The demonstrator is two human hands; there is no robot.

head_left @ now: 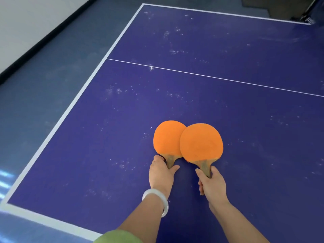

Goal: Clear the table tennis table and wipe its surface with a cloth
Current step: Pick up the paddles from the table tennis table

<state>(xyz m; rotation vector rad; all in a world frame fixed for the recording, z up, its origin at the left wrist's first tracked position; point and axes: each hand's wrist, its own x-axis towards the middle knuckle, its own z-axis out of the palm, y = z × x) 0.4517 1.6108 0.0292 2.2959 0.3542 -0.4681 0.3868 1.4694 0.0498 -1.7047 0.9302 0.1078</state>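
Note:
Two orange-faced paddles with wooden handles lie side by side on the blue table tennis table (228, 106). My left hand (162, 174) grips the handle of the left paddle (166, 137). My right hand (213, 184) grips the handle of the right paddle (201, 142), whose blade overlaps the edge of the left one. White dusty smudges speckle the table surface (173, 51). No cloth is in view.
A white bangle (157, 199) sits on my left wrist. The table's white border runs along its left edge (84, 88) and near edge. Grey-blue floor (52, 55) lies to the left, with a white wall and dark skirting beyond. Dark objects stand past the far right corner (308, 20).

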